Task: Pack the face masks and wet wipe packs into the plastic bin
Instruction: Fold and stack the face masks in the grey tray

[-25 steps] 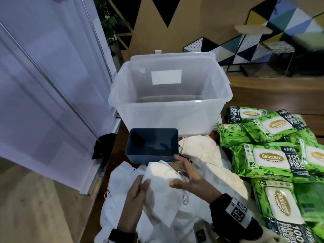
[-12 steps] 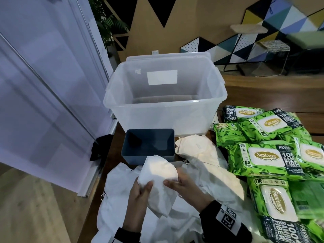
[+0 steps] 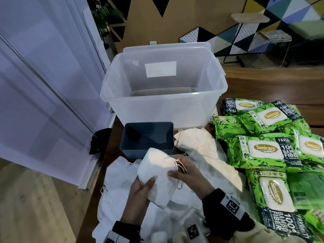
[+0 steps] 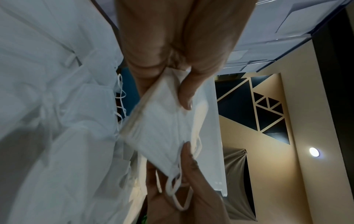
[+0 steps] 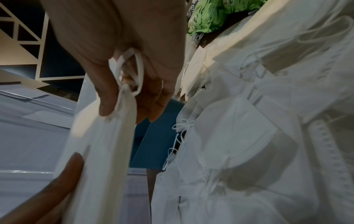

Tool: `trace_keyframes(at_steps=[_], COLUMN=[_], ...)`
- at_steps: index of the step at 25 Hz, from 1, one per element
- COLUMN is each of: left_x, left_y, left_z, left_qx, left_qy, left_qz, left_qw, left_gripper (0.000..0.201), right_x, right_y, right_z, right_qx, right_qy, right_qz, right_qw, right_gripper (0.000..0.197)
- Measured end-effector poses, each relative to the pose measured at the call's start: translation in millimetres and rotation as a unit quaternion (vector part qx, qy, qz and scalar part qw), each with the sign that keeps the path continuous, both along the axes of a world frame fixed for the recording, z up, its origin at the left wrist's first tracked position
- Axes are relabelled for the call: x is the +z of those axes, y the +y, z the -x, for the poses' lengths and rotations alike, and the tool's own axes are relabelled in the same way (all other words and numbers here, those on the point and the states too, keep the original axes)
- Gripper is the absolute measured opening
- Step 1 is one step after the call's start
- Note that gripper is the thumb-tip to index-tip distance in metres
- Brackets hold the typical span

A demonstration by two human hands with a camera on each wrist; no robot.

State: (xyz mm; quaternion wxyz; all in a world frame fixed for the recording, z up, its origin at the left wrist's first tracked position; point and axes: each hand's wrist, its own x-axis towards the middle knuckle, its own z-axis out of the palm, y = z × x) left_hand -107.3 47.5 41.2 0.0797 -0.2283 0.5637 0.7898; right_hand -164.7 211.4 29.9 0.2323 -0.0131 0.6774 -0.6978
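Both hands hold a small stack of folded white face masks (image 3: pixel 157 174) above a heap of more white masks (image 3: pixel 119 174) at the table's near edge. My left hand (image 3: pixel 142 187) grips the stack's lower edge, thumb on top (image 4: pixel 184 97). My right hand (image 3: pixel 180 170) pinches the other edge, with the ear loops (image 5: pixel 134 72) bunched in its fingers. The clear plastic bin (image 3: pixel 163 106) stands behind with nothing inside. Green wet wipe packs (image 3: pixel 264 149) lie in a pile to the right.
A small dark blue box (image 3: pixel 147 137) with nothing in it stands between the mask heap and the bin. Cream masks (image 3: pixel 192 139) lie beside it. A white sliding door (image 3: pixel 43 85) runs along the left; the table's left edge drops to a wooden floor (image 3: pixel 35 207).
The mask stack has been squared up and turned slightly; my right hand has slid down its right edge and gathered the ear loops. The head view has drifted a little.
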Motion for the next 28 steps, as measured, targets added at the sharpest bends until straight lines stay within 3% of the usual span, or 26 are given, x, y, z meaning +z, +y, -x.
trace_keyframes(at_steps=[7, 8, 9, 12, 16, 18, 20, 22, 23, 25, 28], left_x=[-1, -1, -1, -1, -9, -13, -18, -21, -21, -23, -23], left_y=[-8, -10, -14, -20, -22, -24, -28, -31, -32, -33, -34], left_z=[2, 2, 3, 4, 6, 7, 8, 9, 10, 9, 7], left_qx=[0.033, 0.041, 0.048, 0.037, 0.033, 0.030, 0.037, 0.042, 0.040, 0.036, 0.038], left_qy=[0.024, 0.025, 0.024, 0.020, 0.003, -0.003, -0.002, -0.003, -0.007, -0.008, -0.010], left_qz=[0.025, 0.022, 0.016, 0.042, 0.061, 0.065, 0.077, 0.094, 0.106, 0.109, 0.097], left_qw=[0.999, 0.999, 0.998, 0.998, 0.998, 0.997, 0.996, 0.995, 0.994, 0.993, 0.995], left_gripper=[0.021, 0.021, 0.021, 0.021, 0.025, 0.025, 0.031, 0.045, 0.053, 0.050, 0.037], right_x=[2, 3, 1, 2, -6, -12, -18, -24, -29, -44, -64], right_y=[2, 4, 6, 12, 14, 17, 22, 31, 38, 55, 65], right_z=[9, 12, 15, 22, 29, 31, 36, 52, 66, 99, 140], right_qx=[-0.032, -0.056, -0.087, -0.139, -0.172, -0.161, -0.103, -0.066, -0.075, -0.133, -0.163], right_qy=[-0.015, -0.027, -0.050, -0.138, -0.186, -0.147, -0.090, -0.040, -0.010, 0.028, -0.005], right_qz=[-0.001, 0.025, 0.064, 0.205, 0.276, 0.215, 0.098, -0.042, -0.131, -0.320, -0.460], right_qw=[0.999, 0.998, 0.993, 0.959, 0.927, 0.952, 0.986, 0.996, 0.988, 0.938, 0.873], right_gripper=[0.012, 0.008, 0.016, 0.023, 0.014, 0.015, 0.014, 0.012, 0.015, 0.033, 0.063])
